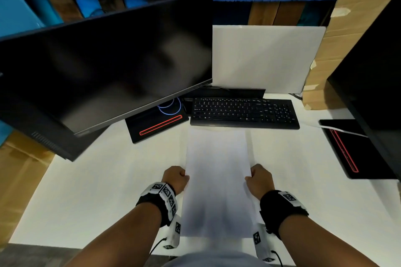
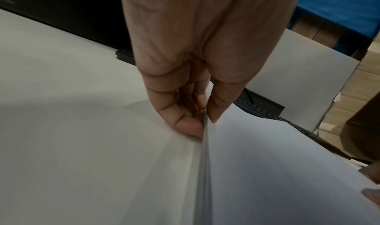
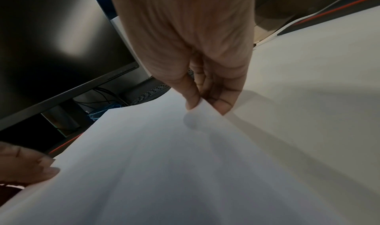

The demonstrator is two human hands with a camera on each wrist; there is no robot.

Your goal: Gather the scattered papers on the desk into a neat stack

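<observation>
Papers (image 1: 217,180) sit gathered in one sheaf in front of the person, in the head view, lifted over the white counter (image 1: 97,191) just short of the keyboard (image 1: 244,112). The left hand (image 1: 175,178) and right hand (image 1: 259,178) each have a grip clamped on a long side edge. To square the sheaf well, I would loosen both pinches slightly and tap the near edge on the counter. One more sheet (image 1: 342,131) seems to lie by the right monitor's base, still apart from the rest.

From the left wrist, thumb and fingers (image 2: 189,127) pinch several layered edges that are not quite flush.

From the right wrist, a fingertip shadow shows through the top sheet, so it is thin and will crease if squeezed. Behind the counter stand a dark monitor (image 3: 51,49), cardboard panels and blue cloth.
</observation>
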